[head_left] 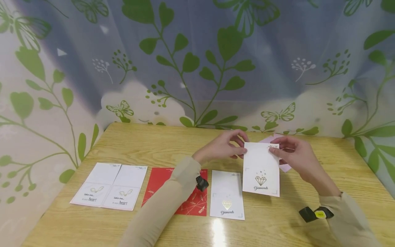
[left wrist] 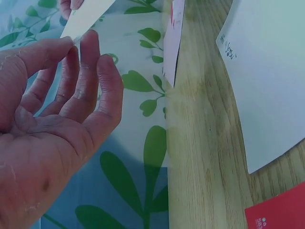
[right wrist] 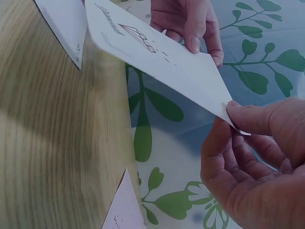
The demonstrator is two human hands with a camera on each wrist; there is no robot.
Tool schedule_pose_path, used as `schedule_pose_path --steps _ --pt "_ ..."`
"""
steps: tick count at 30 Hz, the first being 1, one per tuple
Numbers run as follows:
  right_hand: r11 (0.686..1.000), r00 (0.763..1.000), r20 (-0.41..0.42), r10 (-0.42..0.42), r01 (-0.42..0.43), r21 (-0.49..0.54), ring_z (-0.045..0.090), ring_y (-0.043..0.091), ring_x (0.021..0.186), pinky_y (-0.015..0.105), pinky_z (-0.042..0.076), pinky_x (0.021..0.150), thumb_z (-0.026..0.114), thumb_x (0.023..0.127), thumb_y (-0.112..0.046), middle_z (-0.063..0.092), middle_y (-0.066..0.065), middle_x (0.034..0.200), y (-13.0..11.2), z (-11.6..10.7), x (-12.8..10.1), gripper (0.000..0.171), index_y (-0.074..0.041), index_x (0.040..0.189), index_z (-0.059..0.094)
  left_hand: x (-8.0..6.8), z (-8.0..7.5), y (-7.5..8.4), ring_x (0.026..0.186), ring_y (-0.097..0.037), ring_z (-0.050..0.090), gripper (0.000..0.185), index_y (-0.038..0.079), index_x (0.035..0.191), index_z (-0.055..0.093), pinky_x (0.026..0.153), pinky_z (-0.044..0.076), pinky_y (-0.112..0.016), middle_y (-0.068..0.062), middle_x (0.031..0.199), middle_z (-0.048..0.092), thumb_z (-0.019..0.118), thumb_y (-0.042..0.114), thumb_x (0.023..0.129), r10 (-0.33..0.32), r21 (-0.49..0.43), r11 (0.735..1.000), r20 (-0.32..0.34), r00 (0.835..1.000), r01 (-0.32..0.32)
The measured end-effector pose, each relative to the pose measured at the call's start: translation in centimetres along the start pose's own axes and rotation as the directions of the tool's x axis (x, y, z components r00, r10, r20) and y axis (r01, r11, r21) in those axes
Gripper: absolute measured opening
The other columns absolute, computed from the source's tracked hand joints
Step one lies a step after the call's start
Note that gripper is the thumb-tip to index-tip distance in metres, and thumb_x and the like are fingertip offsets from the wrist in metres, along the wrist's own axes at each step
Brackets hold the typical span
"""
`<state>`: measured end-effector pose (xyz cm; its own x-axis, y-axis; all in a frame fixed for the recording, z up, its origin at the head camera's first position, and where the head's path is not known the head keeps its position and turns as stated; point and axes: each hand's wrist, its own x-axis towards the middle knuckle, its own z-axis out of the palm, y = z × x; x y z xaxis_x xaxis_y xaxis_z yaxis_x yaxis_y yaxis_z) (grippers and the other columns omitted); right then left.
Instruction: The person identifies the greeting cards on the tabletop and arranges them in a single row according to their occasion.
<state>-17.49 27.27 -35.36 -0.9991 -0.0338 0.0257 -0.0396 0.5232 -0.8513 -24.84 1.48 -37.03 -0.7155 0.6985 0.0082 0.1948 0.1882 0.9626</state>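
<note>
Above the table, a white card (head_left: 260, 166) with a diamond drawing and the word "Diamonds" is held up between both hands. My left hand (head_left: 223, 148) pinches its upper left edge between thumb and fingers. At the upper right corner, my right hand (head_left: 298, 157) pinches the card, thumb on the printed face; the right wrist view shows this grip on the card (right wrist: 162, 57) closely. A matching "Diamonds" card (head_left: 227, 187) lies on the table just below and left of the held one. Pink cards (head_left: 285, 167) lie behind the right hand, partly hidden.
A red card area (head_left: 192, 207) with gold print lies under the left forearm, partly covered. Further left, two white cards (head_left: 121, 202) reading "take me... to your heart" lie side by side. A leaf-patterned curtain (head_left: 200, 85) hangs behind the wooden table (head_left: 262, 228).
</note>
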Motion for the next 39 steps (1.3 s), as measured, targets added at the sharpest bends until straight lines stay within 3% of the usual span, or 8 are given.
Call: schedule_pose_path --steps 4,10,18,28,35,37,39 --pt "1.000 1.000 0.016 0.003 -0.002 -0.010 0.068 0.003 0.079 0.031 0.062 0.067 0.071 0.097 -0.018 0.069 -0.008 0.091 0.4 -0.1 -0.5 0.038 0.005 0.124 0.061 -0.1 0.4 0.0 0.102 -0.041 0.072 0.026 0.008 0.119 0.060 0.085 0.061 -0.052 -0.010 0.108 0.064 0.070 0.006 0.095 0.023 0.010 1.000 0.029 0.999 -0.023" --pt "0.999 0.997 0.061 0.037 -0.037 0.003 0.067 0.005 0.077 0.034 0.062 0.066 0.073 0.095 -0.018 0.070 -0.005 0.090 1.4 0.0 -1.0 0.038 0.005 0.123 0.062 -0.4 1.0 -0.2 0.103 -0.013 0.066 0.021 0.011 0.112 0.063 0.091 0.057 -0.023 -0.003 0.109 0.064 0.073 0.010 0.094 0.063 0.181 0.981 0.058 0.996 -0.073" --pt "0.997 0.991 0.107 0.075 -0.075 0.000 0.066 0.007 0.079 0.034 0.061 0.066 0.074 0.094 -0.015 0.071 -0.001 0.092 2.5 0.6 -1.7 0.035 0.004 0.119 0.061 -0.5 1.9 -0.5 0.098 -0.007 0.068 0.015 0.015 0.107 0.065 0.088 0.054 -0.019 0.002 0.108 0.066 0.073 0.015 0.094 -0.021 0.292 0.956 0.099 0.995 -0.009" --pt "0.997 0.987 0.142 0.071 -0.074 0.013 0.067 0.010 0.076 0.036 0.062 0.064 0.075 0.091 -0.009 0.062 0.010 0.091 3.7 1.3 -2.3 0.030 0.005 0.114 0.062 0.2 2.8 -1.6 0.114 -0.014 0.062 0.014 0.016 0.105 0.067 0.099 0.049 -0.021 0.005 0.112 0.066 0.075 0.019 0.093 -0.043 0.498 0.866 0.145 0.988 -0.036" --pt "0.992 0.991 0.136 0.014 0.003 -0.125 0.067 0.012 0.075 0.031 0.060 0.060 0.077 0.090 -0.010 0.066 0.011 0.089 4.4 2.1 -2.4 0.020 -0.001 0.104 0.065 0.3 3.5 -2.0 0.104 -0.014 0.058 0.012 0.018 0.102 0.068 0.091 0.045 -0.021 0.006 0.110 0.065 0.075 0.021 0.093 -0.081 0.586 0.810 0.143 0.986 -0.018" --pt "0.987 0.991 0.132 0.002 0.020 -0.163 0.067 0.013 0.074 0.030 0.059 0.059 0.077 0.089 -0.009 0.067 0.011 0.089 4.5 2.3 -2.3 0.018 -0.003 0.101 0.066 0.2 3.6 -2.0 0.103 -0.014 0.056 0.011 0.019 0.101 0.069 0.096 0.045 -0.029 0.007 0.109 0.064 0.076 0.022 0.093 -0.097 0.616 0.788 0.133 0.986 -0.005" --pt "0.977 0.991 0.132 -0.015 0.042 -0.207 0.066 0.014 0.075 0.028 0.058 0.059 0.077 0.088 -0.009 0.068 0.010 0.089 4.5 2.4 -2.2 0.016 -0.004 0.099 0.066 0.1 3.8 -2.0 0.104 -0.012 0.054 0.011 0.021 0.100 0.069 0.109 0.043 -0.045 0.008 0.111 0.063 0.076 0.023 0.092 -0.113 0.635 0.772 0.119 0.986 0.012"
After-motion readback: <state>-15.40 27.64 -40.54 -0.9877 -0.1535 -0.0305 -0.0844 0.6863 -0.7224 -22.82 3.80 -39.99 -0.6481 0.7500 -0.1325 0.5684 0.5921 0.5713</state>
